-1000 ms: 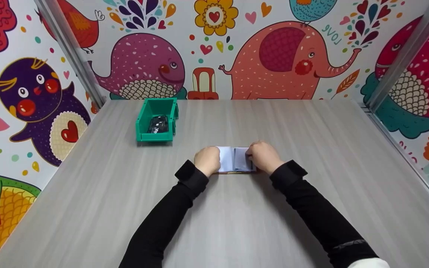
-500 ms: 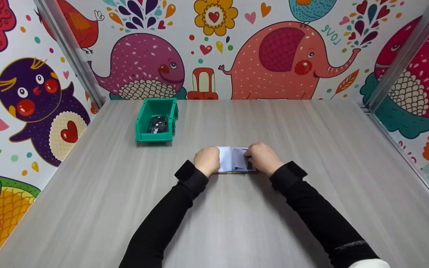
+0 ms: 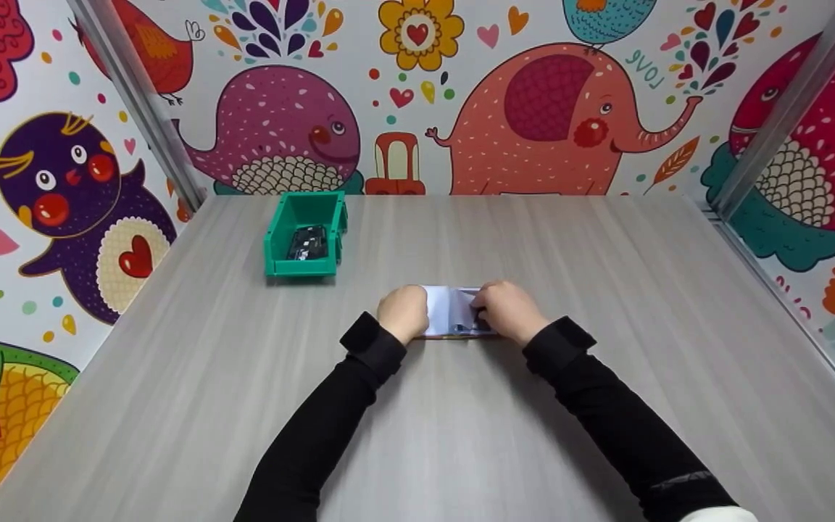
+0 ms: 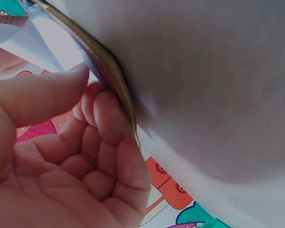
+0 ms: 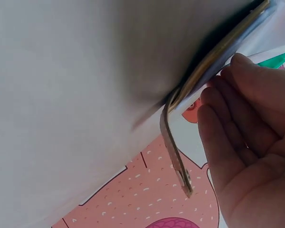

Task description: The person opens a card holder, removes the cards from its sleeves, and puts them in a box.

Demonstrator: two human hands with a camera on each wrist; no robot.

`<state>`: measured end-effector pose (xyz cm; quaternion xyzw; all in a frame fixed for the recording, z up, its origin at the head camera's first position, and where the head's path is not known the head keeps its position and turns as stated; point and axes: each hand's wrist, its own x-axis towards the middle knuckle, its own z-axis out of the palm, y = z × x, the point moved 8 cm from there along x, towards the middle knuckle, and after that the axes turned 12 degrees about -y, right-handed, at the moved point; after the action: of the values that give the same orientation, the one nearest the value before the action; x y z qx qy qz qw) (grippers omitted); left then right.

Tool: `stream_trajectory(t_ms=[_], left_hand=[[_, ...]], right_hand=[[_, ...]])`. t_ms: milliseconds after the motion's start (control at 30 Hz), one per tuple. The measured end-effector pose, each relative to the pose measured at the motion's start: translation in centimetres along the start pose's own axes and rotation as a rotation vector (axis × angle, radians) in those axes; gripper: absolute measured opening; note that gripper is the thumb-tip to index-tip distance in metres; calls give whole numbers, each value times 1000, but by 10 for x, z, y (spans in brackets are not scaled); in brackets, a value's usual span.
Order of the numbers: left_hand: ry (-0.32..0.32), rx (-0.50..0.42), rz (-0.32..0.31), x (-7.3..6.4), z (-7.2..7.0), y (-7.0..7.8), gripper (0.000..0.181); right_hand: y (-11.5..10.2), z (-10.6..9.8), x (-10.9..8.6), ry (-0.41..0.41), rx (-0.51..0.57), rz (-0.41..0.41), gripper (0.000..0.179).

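A small card holder [image 3: 438,312] with translucent sleeve pages lies opened out on the table, its pages facing up. My left hand [image 3: 403,313] grips its left edge, the thumb over the page and the curled fingers at the cover edge [image 4: 111,66]. At the right half, my right hand [image 3: 512,312] pinches a sleeve page [image 3: 463,312] between thumb and fingers, and the page is bent up. A short strap [image 5: 173,147] with a metal snap sticks out from the holder in the right wrist view. The right-hand fingers cover part of the holder's right side.
A green bin [image 3: 300,268] stands at the back left of the table [image 3: 432,435], holding a shiny black item [image 3: 308,243] whose kind I cannot tell. Printed cartoon walls [image 3: 403,72] and metal posts [image 3: 142,109] bound the table behind and at the sides.
My right hand has shifted slightly left and towards me, and the sleeve page has gone from lying nearly flat to bent up. The left hand has stayed in place.
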<state>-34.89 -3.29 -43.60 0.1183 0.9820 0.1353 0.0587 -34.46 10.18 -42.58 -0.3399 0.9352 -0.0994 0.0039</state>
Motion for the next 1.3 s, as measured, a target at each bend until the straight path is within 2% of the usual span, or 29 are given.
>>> stream_trajectory(t_ms=[300,700,833,967,1067,1133,1300], left_hand=[[-1,-14,6,1,0,-1,11],[-29,-35,-18,4,-1,-2,4],[-19,-42,-17,4,-4,-2,10],[20,-74,30,3,-10,3,36],[62,-93,78,1,-15,10,46],[88,-102,109,-1,-18,17,43],[129,-92,199,-7,-20,35,19]], right_hand=[[-2,2,0,-8,14,-8,12],[-1,3,1,-8,24,-11,14],[-1,3,1,-7,32,-11,14],[-2,2,0,5,33,-21,15],[-3,1,0,24,18,-40,16],[-3,1,0,36,9,-48,17],[-2,0,-1,46,11,-48,18]])
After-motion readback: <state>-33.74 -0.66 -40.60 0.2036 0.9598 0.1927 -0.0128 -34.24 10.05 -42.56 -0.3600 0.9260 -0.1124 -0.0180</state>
